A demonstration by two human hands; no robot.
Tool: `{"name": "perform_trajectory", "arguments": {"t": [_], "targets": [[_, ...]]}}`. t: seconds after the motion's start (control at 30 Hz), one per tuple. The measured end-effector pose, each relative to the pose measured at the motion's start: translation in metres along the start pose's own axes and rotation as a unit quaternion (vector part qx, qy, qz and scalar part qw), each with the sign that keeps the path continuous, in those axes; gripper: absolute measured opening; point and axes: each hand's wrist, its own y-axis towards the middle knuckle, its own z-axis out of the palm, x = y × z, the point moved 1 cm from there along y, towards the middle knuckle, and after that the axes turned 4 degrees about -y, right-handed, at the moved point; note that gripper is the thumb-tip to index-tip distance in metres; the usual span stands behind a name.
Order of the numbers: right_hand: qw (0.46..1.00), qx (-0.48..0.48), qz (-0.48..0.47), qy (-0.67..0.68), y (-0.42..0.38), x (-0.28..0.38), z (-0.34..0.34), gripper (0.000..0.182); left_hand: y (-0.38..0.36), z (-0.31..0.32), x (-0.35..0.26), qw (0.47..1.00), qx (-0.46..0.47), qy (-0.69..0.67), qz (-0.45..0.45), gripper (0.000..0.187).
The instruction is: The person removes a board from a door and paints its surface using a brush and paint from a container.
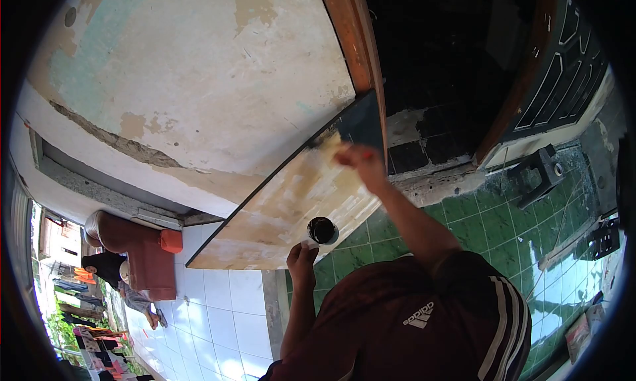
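Note:
My left hand point(303, 258) grips the edge of a small round container point(322, 230) of black paint, held close to the lower edge of a large board point(278, 202). The board leans slantwise against the wall, its surface streaked pale tan and white. Black paint point(363, 126) covers its upper right end. Near that black area, my right hand point(361, 161) is closed around what looks like a paintbrush with a bit of red on it. Motion blurs the hand, and the bristles cannot be made out.
Behind the board is a peeling wall point(199, 63), with a wooden door frame point(358, 36) beside it. Green tiles point(470, 222) cover the floor on the right, where a dark block-like object point(536, 175) stands. At left, a person point(112, 268) sits by a reddish-brown sofa point(149, 262).

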Motion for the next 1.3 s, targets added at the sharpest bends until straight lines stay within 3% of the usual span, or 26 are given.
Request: {"name": "perform_trajectory", "arguments": {"t": [0.07, 0.1, 0.17, 0.23, 0.33, 0.53, 0.6, 0.7, 1.0, 1.1, 1.2, 1.3], "targets": [[0.987, -0.150, -0.058, 0.009, 0.026, 0.026, -0.048, 0.022, 0.000, -0.001, -0.002, 1.000, 0.000, 0.001, -0.006, 0.031], [0.968, -0.203, -0.123, -0.075, 0.036, 0.036, -0.074, 0.034, 0.000, -0.001, -0.002, 1.000, 0.005, 0.004, -0.008, 0.031], [0.918, -0.365, -0.153, -0.038, 0.040, 0.058, -0.108, 0.032, 0.001, -0.002, -0.002, 1.000, 0.010, 0.009, -0.013, 0.032], [0.893, -0.402, -0.188, -0.070, 0.026, 0.093, -0.102, 0.027, 0.001, 0.001, -0.006, 1.000, 0.020, 0.023, -0.005, 0.033], [0.914, -0.323, -0.167, -0.180, -0.005, 0.121, -0.084, 0.027, -0.001, 0.017, -0.018, 0.999, 0.034, 0.041, 0.001, 0.035], [0.956, -0.009, -0.013, -0.292, -0.068, 0.123, -0.018, 0.015, 0.006, 0.053, -0.027, 0.999, 0.049, -0.004, -0.019, 0.028], [0.940, 0.062, 0.034, -0.334, -0.085, 0.116, 0.005, 0.013, 0.005, 0.063, -0.028, 0.998, 0.049, -0.028, -0.027, 0.027], [0.846, 0.172, -0.014, -0.504, -0.090, 0.110, 0.026, 0.013, 0.004, 0.082, -0.031, 0.997, 0.058, -0.044, -0.037, 0.025], [0.691, 0.231, -0.066, -0.682, -0.079, 0.046, 0.019, 0.022, -0.010, 0.109, -0.028, 0.993, 0.114, -0.035, -0.025, 0.025], [0.632, 0.271, -0.041, -0.725, -0.077, 0.041, 0.021, 0.022, -0.012, 0.110, -0.022, 0.992, 0.120, -0.038, -0.023, 0.026], [0.663, 0.238, -0.065, -0.706, -0.085, 0.055, 0.023, 0.021, -0.010, 0.113, -0.023, 0.993, 0.105, -0.044, -0.028, 0.025], [0.730, 0.181, -0.092, -0.653, -0.093, 0.067, 0.020, 0.017, -0.011, 0.113, -0.027, 0.994, 0.086, -0.059, -0.034, 0.025]]}}
